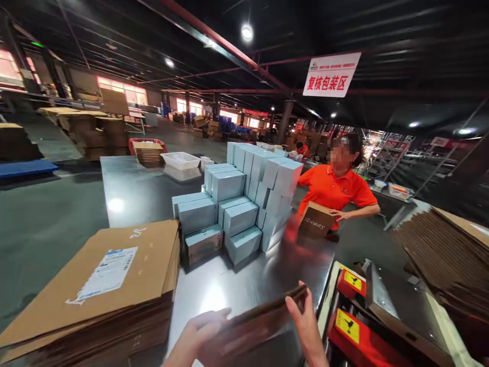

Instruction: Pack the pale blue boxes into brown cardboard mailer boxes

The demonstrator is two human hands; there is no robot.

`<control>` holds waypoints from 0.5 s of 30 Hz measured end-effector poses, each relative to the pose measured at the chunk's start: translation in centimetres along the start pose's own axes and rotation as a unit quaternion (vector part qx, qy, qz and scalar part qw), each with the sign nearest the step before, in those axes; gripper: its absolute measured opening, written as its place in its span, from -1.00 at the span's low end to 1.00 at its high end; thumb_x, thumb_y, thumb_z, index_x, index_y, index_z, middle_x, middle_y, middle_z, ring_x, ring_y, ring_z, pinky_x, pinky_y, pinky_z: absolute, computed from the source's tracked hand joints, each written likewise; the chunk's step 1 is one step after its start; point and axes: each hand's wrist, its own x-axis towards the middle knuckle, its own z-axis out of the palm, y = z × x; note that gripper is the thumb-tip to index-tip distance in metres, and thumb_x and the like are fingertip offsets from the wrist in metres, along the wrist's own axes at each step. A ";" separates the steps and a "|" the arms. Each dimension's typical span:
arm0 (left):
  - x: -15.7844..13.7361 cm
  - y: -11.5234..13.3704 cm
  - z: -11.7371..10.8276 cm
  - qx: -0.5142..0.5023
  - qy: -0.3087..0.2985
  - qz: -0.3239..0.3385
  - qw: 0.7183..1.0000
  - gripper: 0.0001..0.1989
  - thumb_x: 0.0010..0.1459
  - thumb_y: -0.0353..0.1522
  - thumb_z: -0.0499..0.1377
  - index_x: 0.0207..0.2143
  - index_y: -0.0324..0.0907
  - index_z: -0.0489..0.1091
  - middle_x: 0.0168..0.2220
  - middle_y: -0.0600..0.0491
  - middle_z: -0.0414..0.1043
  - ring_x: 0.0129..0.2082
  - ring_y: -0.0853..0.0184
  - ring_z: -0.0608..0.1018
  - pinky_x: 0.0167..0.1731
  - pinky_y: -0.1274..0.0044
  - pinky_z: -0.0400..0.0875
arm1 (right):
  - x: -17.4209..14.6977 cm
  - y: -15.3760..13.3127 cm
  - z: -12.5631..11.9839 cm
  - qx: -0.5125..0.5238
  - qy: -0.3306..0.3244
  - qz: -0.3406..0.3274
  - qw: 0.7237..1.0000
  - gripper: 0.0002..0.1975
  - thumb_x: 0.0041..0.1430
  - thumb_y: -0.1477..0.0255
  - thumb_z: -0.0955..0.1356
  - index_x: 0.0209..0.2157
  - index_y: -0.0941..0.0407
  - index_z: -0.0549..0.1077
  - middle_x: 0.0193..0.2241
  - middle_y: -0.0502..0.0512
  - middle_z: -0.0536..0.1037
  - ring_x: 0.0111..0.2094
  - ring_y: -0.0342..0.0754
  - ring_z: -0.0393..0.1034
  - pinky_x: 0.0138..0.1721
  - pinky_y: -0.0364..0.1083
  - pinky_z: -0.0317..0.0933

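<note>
My left hand [198, 334] and my right hand [305, 329] both grip a flat brown cardboard sheet [254, 318], held edge-on low over the near end of a shiny steel table [137, 191]. The left hand holds its near left end, the right hand its far right end. Beyond it, a stack of light blue boxes [239, 201] stands on the middle of the table.
A pile of flattened cartons [110, 285] with a shipping label lies at my left. A machine with red parts and yellow warning stickers [351, 326] stands at my right, beside more flat cardboard [446, 255]. A co-worker in an orange shirt [332, 188] holds a brown carton [316, 220].
</note>
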 end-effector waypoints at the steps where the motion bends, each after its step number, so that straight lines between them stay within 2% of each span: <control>1: 1.1 0.7 0.4 0.012 0.047 0.005 0.999 -0.53 -0.11 0.07 0.31 -0.37 -0.12 0.58 -0.16 -0.06 0.61 -0.02 -0.07 0.53 0.15 0.21 0.34 | -0.6 0.9 0.1 0.010 -0.014 -0.021 1.000 0.04 0.03 -0.11 0.40 0.36 0.19 0.05 0.35 0.36 0.19 0.41 0.24 0.00 0.39 0.19 -0.05; 3: 3.1 2.1 1.2 0.036 0.144 0.028 0.989 -0.42 -0.15 0.17 0.28 -0.36 -0.15 0.52 -0.27 -0.06 0.56 -0.11 -0.05 0.53 0.01 0.25 0.42 | -1.9 3.1 0.9 0.012 -0.050 -0.079 0.996 -0.03 0.02 0.05 0.43 0.37 0.14 0.09 0.38 0.29 0.16 0.40 0.24 0.02 0.39 0.19 -0.02; 4: 3.8 2.6 1.6 0.050 0.171 0.046 0.983 -0.37 -0.15 0.22 0.25 -0.36 -0.15 0.50 -0.31 -0.05 0.53 -0.16 -0.04 0.52 -0.06 0.26 0.43 | -2.5 4.3 1.4 -0.001 -0.060 -0.097 0.993 -0.01 -0.01 0.13 0.45 0.39 0.11 0.06 0.38 0.26 0.16 0.39 0.25 0.05 0.37 0.20 0.02; 5: 4.2 3.0 2.0 0.070 0.170 0.069 0.981 -0.34 -0.12 0.26 0.21 -0.35 -0.16 0.49 -0.33 -0.05 0.50 -0.18 -0.02 0.51 -0.10 0.28 0.43 | -2.8 5.4 1.8 -0.025 -0.052 -0.105 0.993 0.04 -0.04 0.20 0.47 0.42 0.08 0.01 0.38 0.27 0.16 0.38 0.27 0.08 0.35 0.22 0.06; 6: 4.3 3.1 2.2 0.101 0.132 0.089 0.982 -0.33 -0.06 0.28 0.17 -0.36 -0.15 0.50 -0.32 -0.06 0.49 -0.19 0.00 0.50 -0.10 0.29 0.42 | -3.0 6.4 2.1 -0.057 -0.028 -0.106 0.992 0.12 -0.06 0.24 0.50 0.45 0.08 -0.08 0.39 0.29 0.14 0.37 0.31 0.09 0.33 0.24 0.11; 8: 3.6 2.9 2.0 0.183 -0.009 0.106 0.977 -0.34 0.11 0.25 0.07 -0.44 -0.14 0.53 -0.20 -0.11 0.49 -0.08 0.00 0.49 0.00 0.28 0.38 | -2.9 7.5 2.0 -0.124 0.041 -0.124 0.984 0.20 0.01 0.26 0.52 0.47 0.07 -0.26 0.42 0.35 0.02 0.36 0.36 0.08 0.29 0.28 0.18; 9: 3.1 2.7 1.7 0.223 -0.082 0.100 0.966 -0.35 0.18 0.22 0.03 -0.48 -0.13 0.54 -0.09 -0.13 0.49 0.04 -0.03 0.45 0.11 0.27 0.32 | -2.7 7.8 1.7 -0.155 0.060 -0.158 0.973 0.14 0.09 0.24 0.50 0.48 0.04 -0.25 0.44 0.35 -0.04 0.37 0.36 0.06 0.28 0.27 0.21; 10: 2.6 2.5 1.3 0.252 -0.141 0.090 0.953 -0.37 0.22 0.18 0.03 -0.48 -0.11 0.57 0.02 -0.12 0.47 0.16 -0.05 0.38 0.21 0.26 0.23 | -2.4 7.9 1.4 -0.183 0.064 -0.205 0.959 0.01 0.17 0.23 0.46 0.47 0.00 -0.15 0.45 0.30 -0.08 0.37 0.33 0.05 0.27 0.25 0.24; 11: 2.3 2.3 1.0 0.263 -0.171 0.079 0.946 -0.42 0.21 0.15 0.07 -0.42 -0.10 0.61 0.12 -0.11 0.44 0.25 -0.06 0.31 0.27 0.26 0.17 | -2.2 7.9 1.0 -0.206 0.057 -0.253 0.944 -0.15 0.25 0.26 0.42 0.45 -0.05 -0.02 0.45 0.25 -0.03 0.36 0.28 0.10 0.24 0.20 0.29; 13: 2.4 2.3 0.6 0.249 -0.143 0.060 0.956 -0.45 0.09 0.11 0.20 -0.12 -0.10 0.61 0.20 -0.14 0.39 0.28 -0.09 0.28 0.25 0.22 0.23 | -2.2 8.2 0.4 -0.229 0.038 -0.338 0.912 -0.41 0.34 0.38 0.35 0.35 -0.15 0.22 0.35 0.14 0.25 0.29 0.14 0.27 0.19 0.14 0.36; 15: 3.4 2.7 1.0 0.228 -0.067 0.033 0.971 -0.24 -0.08 0.09 0.29 0.09 -0.16 0.50 0.14 -0.21 0.43 0.18 -0.14 0.39 0.12 0.19 0.38 | -2.8 8.8 0.2 -0.211 0.028 -0.395 0.894 -0.54 0.36 0.42 0.31 0.24 -0.21 0.37 0.17 0.07 0.49 0.20 0.11 0.39 0.20 0.20 0.34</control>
